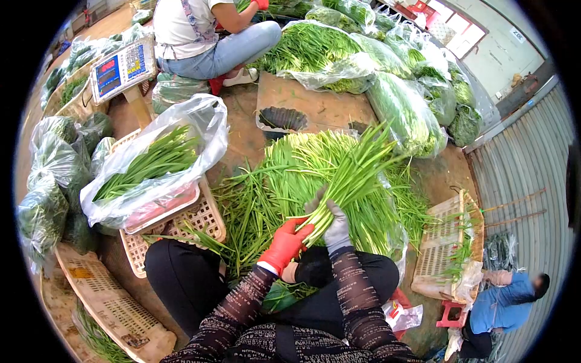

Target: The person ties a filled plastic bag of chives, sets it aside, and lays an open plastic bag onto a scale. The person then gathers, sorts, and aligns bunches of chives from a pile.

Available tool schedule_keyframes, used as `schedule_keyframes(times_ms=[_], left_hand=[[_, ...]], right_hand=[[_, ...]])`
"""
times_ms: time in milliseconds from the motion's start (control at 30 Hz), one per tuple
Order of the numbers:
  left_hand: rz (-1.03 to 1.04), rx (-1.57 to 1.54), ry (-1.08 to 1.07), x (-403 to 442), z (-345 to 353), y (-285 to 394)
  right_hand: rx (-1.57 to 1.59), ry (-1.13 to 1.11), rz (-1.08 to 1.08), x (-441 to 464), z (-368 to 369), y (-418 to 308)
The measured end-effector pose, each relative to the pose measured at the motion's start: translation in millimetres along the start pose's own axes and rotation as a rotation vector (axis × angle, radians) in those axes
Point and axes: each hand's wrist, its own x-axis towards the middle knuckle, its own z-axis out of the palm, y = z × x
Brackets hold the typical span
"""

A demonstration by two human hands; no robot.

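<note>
A bunch of garlic chives slants up and to the right in front of me, its pale stem ends low and its green tips high. My right hand, in a grey glove, is wrapped round the lower stems. At the stem ends, my left hand in a red glove is closed with its fingers on the stalks. Below both hands spreads a large heap of loose garlic chives, partly hidden by the bunch.
On my left, a plastic bag of greens sits over a white crate, near a digital scale. A basket stands at right. Large bagged greens lie ahead. One person sits ahead, another at lower right.
</note>
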Motion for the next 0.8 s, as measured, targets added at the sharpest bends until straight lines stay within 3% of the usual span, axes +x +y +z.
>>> schedule_keyframes(times_ms=[133, 200, 233, 333, 400, 467, 500, 533, 600, 633, 700, 767, 800], left_hand=[[0.025, 0.048, 0.015, 2.6, -7.0, 0.8], [-0.061, -0.47, 0.151, 23.5, -21.1, -16.5], [-0.058, -0.474, 0.151, 23.9, -21.6, -14.7], [0.127, -0.62, 0.307, 23.5, -20.8, -10.4], [0.207, -0.61, 0.188, 29.5, -9.3, -23.0], [0.378, -0.331, 0.238, 28.8, -8.4, -31.7], [0.573, 0.032, 0.332, 26.9, -11.9, -32.4], [0.314, -0.255, 0.338, 19.1, -10.2, -5.4], [0.461, -0.24, 0.365, 4.8, -15.6, 30.9], [0.481, -0.241, 0.421, -8.6, -28.9, 52.7], [0.677, -0.116, 0.215, -31.8, -50.2, 103.4], [0.693, 0.235, 0.261, -59.7, -95.4, 145.2], [0.682, 0.432, 0.324, -75.3, -121.8, 161.4]], right_hand=[[-0.064, 0.025, -0.042, 2.4, -4.6, 5.1], [-0.102, 0.059, -0.091, 2.5, 0.3, 4.7], [-0.096, 0.063, -0.093, 2.6, 1.2, 4.0], [-0.104, 0.077, -0.086, 0.4, 4.1, 13.4], [-0.04, 0.139, -0.036, -2.6, 8.9, 32.6], [-0.164, 0.146, -0.001, -1.4, 8.5, 41.8], [-0.169, 0.154, -0.005, 3.7, 9.7, 39.8], [-0.172, 0.163, 0.004, 8.8, 15.6, 38.1], [-0.222, 0.02, -0.063, 8.6, 57.5, 31.9], [-0.06, 0.011, -0.043, 16.8, 75.3, 28.1], [0.108, -0.015, -0.004, 32.8, 111.4, 31.6], [-0.059, -0.144, -0.186, 43.2, 147.1, 36.9], [-0.045, -0.24, -0.166, 40.6, 173.0, 43.9]])
